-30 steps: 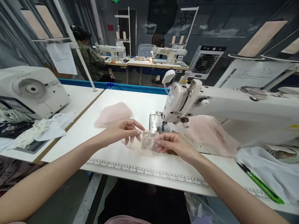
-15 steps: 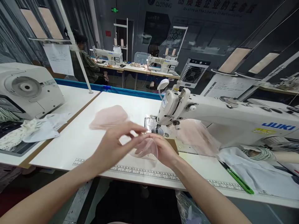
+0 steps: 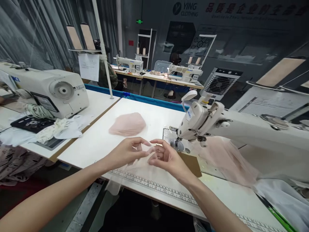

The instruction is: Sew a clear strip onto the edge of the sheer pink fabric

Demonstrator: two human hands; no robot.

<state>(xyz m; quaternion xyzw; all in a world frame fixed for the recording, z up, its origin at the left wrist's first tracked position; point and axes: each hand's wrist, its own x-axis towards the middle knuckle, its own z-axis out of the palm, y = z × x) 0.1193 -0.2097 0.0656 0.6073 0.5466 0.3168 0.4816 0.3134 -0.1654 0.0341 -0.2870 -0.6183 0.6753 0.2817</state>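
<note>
Over the front of the white table, my left hand (image 3: 130,149) and my right hand (image 3: 166,158) face each other with fingertips almost meeting. A thin, see-through fabric piece (image 3: 138,163) hangs at my left thumb and fingers, and its pale end drops past the table edge. My right hand is curved, thumb and fingers apart, beside the fabric; whether it touches the cloth is hard to tell. Just beyond is the needle area of a white sewing machine (image 3: 202,120). A flat stack of pink sheer pieces (image 3: 127,124) lies behind my left hand.
Brown card (image 3: 190,163) lies right of my right hand. More pink sheer fabric (image 3: 227,158) spreads under the machine arm. Green-handled scissors (image 3: 280,216) rest at the right by white cloth (image 3: 285,196). A printed ruler (image 3: 154,187) runs along the front edge. Another machine (image 3: 67,91) stands left.
The view has turned left. My hands have drawn slightly apart, and my right fingers have spread from around the sheer piece. The fabric now trails down to the left, over the table edge.
</note>
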